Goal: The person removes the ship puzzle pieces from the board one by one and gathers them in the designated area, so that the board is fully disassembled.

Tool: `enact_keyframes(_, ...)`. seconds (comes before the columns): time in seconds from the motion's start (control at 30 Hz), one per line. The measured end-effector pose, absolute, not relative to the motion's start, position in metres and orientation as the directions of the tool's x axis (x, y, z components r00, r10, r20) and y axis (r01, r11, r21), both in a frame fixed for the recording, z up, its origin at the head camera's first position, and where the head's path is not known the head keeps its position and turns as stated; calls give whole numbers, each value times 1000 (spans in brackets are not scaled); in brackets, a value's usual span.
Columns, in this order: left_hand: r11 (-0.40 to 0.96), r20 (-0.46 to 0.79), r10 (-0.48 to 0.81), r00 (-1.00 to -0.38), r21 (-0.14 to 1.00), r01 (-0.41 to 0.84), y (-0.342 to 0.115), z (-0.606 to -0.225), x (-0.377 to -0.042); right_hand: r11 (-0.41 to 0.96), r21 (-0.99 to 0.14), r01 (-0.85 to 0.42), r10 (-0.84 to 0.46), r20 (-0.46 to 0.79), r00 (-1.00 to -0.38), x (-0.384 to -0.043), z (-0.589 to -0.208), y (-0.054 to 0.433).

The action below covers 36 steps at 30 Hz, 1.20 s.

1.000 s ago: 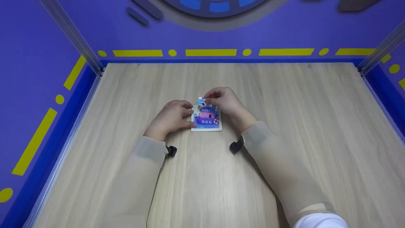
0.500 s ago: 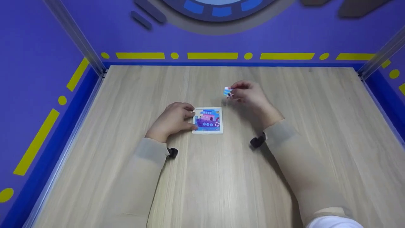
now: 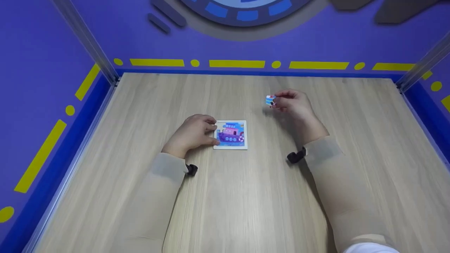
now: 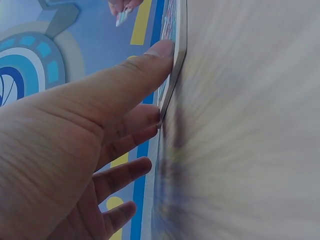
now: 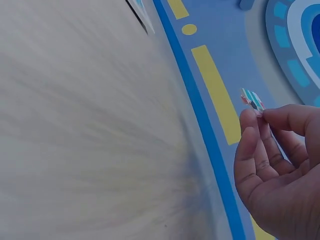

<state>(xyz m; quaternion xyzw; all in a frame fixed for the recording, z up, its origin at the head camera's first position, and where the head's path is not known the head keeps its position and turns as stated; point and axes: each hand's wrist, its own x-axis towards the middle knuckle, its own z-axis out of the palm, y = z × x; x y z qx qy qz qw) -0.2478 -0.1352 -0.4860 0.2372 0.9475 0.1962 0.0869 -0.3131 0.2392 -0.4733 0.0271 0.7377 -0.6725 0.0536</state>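
Note:
A small jigsaw puzzle (image 3: 230, 135) with a white frame lies flat on the table, showing a pink and purple ship. At its upper left a pale patch of backing shows. My left hand (image 3: 192, 133) rests at the puzzle's left side, thumb on the near corner and fingertips at the far one. In the left wrist view its fingers are mostly straight. Farther back and to the right, my right hand (image 3: 297, 107) pinches a puzzle piece (image 5: 253, 100) between thumb and fingertips, above the table. Blue and white stripes show on the piece; its lower part is hidden by the fingertips.
The wooden table (image 3: 225, 196) is bounded by a purple back wall (image 3: 242, 49) with yellow dashes and by side walls with metal corner posts. A black wrist camera (image 3: 296, 156) sits at the right cuff, another wrist camera (image 3: 192, 170) at the left.
My right hand has lifted the puzzle piece from the puzzle's upper left and carried it to the right and slightly back. My left hand has stayed at the frame's left side.

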Motion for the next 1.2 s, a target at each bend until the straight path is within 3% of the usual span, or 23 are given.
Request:
enact_keyframes(0.3,819,-79,479,-874,398,413,-134,-484,-246,87,-980,177,6,-177,-984,-316,-484,246)
enact_keyframes(0.83,800,-59,495,-867,419,428,-136,-485,-247,369,-900,233,64,-226,-972,-330,-482,248)
enact_keyframes(1.2,800,-49,502,-864,405,442,-137,-485,-247,542,-816,202,91,-182,-979,-329,-483,246)
